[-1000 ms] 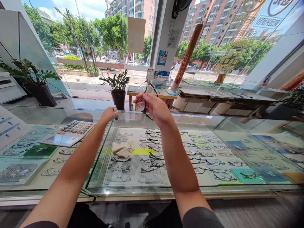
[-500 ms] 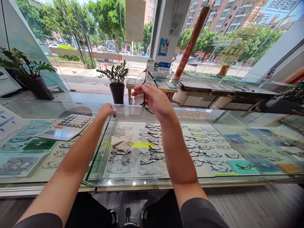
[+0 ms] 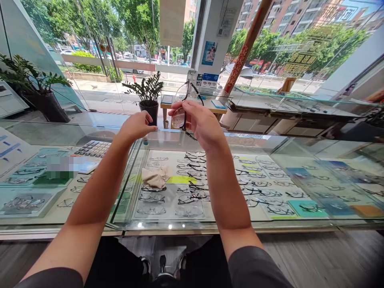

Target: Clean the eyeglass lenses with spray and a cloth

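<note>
My right hand (image 3: 199,120) grips a pair of eyeglasses (image 3: 185,94) by the frame, held on end above the counter with the dark temples pointing away to the right. The lower lens looks speckled, as if wet. My left hand (image 3: 135,125) is raised over the counter, thumb and fingers apart, with nothing between them. Just below its thumb stands a small bottle (image 3: 145,141) with a bluish lower part; its top is hidden by the hand. A crumpled beige cloth (image 3: 155,177) lies on the glass, nearer to me than the bottle.
The glass display counter (image 3: 210,231) holds many spectacle frames under its top. A calculator (image 3: 93,149) lies on the left, partly behind my left forearm. Beyond the counter stand a potted plant (image 3: 148,104) and a low wooden table (image 3: 220,109).
My left hand has let go of the small bottle, leaving it on the counter, and has risen with its fingers opened. The right hand still holds the eyeglasses at about the same place.
</note>
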{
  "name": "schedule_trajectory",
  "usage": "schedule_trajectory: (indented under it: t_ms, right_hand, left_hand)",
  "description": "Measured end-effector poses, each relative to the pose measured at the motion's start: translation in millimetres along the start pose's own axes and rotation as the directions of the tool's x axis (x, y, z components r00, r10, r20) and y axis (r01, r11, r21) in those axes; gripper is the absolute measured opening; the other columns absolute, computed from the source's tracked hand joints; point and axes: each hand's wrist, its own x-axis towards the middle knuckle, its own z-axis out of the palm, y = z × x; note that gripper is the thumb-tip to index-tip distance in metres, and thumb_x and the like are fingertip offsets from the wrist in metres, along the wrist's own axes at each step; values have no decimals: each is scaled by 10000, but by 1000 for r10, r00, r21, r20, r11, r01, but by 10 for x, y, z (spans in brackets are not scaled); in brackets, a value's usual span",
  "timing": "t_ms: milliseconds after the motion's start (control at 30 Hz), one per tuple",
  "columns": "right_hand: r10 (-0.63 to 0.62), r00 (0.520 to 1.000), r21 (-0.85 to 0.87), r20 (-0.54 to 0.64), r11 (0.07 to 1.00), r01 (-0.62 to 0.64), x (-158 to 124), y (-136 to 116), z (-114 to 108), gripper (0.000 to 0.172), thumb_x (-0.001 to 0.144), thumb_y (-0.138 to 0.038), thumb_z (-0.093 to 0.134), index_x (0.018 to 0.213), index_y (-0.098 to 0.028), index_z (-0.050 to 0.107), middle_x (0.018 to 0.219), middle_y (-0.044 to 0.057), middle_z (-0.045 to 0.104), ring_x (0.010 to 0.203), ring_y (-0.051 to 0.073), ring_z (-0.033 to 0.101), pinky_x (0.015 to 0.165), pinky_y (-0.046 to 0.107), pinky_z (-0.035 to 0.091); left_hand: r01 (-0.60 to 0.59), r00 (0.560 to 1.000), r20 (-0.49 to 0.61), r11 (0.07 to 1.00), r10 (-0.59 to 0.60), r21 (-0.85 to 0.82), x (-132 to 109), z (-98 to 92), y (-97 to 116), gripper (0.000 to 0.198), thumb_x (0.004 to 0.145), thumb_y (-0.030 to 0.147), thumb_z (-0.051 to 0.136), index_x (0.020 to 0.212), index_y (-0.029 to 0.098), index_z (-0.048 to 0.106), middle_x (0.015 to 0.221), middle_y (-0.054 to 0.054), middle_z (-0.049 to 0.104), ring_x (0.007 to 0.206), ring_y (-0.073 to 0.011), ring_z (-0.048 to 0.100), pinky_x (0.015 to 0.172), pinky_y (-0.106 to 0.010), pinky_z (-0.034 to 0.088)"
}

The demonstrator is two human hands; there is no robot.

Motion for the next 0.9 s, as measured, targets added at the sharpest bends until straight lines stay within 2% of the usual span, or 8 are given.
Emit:
schedule_trajectory:
  t_ms: [100,200,300,367,500,600,733,900]
  right_hand:
    - [-2,1000,1,-7,1000,2,3,-2,6,505,1031,-726,648,1129,-242,756,1182,86,785,1187,274,728,979,433,571]
    - [6,1000,-18,-19,1000,-6,-6,-13,13,524,1029,-742,640,1141,-244,757,1189,84,786,1203,280,719,980,437,573]
    - [2,1000,-12,-16,1000,-2,-17,-23,15,504,1029,-734,648,1138,-254,759,1189,82,787,1214,286,712,993,452,577]
    - [-2,1000,-6,-15,1000,1,-21,-27,15,477,1038,-709,651,1135,-255,761,1185,82,787,1218,287,711,999,459,575]
    - [1,1000,-6,-7,1000,-1,-26,-30,19,444,1049,-666,647,1138,-248,765,1176,81,795,1184,275,715,995,451,564]
    - [-3,1000,-3,0,1000,3,-33,-30,23,434,1045,-644,649,1138,-239,773,1173,86,802,1167,271,716,979,438,556]
    - [-11,1000,-11,-8,1000,10,-40,-29,21,463,1015,-667,674,1142,-234,780,1173,95,812,1180,277,714,953,421,551]
    - [-9,1000,-27,-24,1000,8,-33,-33,15,483,1001,-691,676,1132,-236,775,1169,97,814,1173,282,719,949,426,554]
  left_hand:
    - [-176,956,246,984,161,40,-221,96,277,304,794,499,914,789,249,740,788,-65,721,748,-265,659,734,-357,468]
    - [-257,857,498,948,134,187,-354,397,414,452,728,577,939,586,250,661,595,-58,654,614,-253,619,673,-362,428]
    - [-230,842,536,938,59,259,-359,730,408,595,493,605,1043,482,248,568,437,-37,538,597,-282,657,677,-355,459]
    - [-212,793,609,938,1,275,-320,900,371,601,367,587,1073,453,251,582,420,-37,558,608,-296,697,696,-356,492]
    - [-171,730,676,931,-100,323,-271,1088,344,569,402,571,1082,436,244,618,479,-81,634,778,-383,777,839,-431,545]
    - [-197,674,723,908,-149,370,-281,1146,365,487,574,473,1041,453,229,638,534,-102,666,953,-412,788,960,-466,526]
    - [-204,619,766,907,-173,370,-270,1125,376,315,637,231,927,488,196,651,568,-95,697,844,-327,754,920,-423,526]
    - [-173,625,774,950,-98,260,-164,818,324,155,727,237,765,605,192,681,765,-103,811,725,-240,712,763,-344,502]
